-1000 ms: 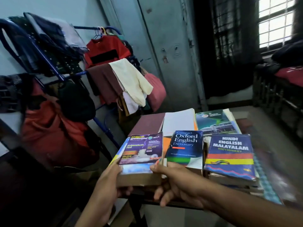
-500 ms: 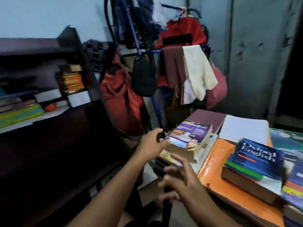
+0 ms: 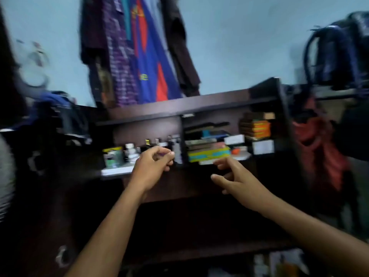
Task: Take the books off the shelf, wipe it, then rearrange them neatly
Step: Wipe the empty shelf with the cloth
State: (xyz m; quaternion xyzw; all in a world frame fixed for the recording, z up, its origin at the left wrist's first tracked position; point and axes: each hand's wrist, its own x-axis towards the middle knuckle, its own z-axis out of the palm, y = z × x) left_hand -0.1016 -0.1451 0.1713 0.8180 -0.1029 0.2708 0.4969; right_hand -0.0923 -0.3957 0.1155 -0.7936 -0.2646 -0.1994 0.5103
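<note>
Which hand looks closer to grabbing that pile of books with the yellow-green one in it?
Probably the right hand. Its open fingers reach toward the front of the book pile in the shelf's right compartment. The left hand is loosely curled in front of the small bottles in the left compartment, past the divider.

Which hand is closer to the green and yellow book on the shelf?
The right hand. Its fingertips sit just under the green and yellow book. The left hand is further away, across the shelf's divider in front of the little bottles.
</note>
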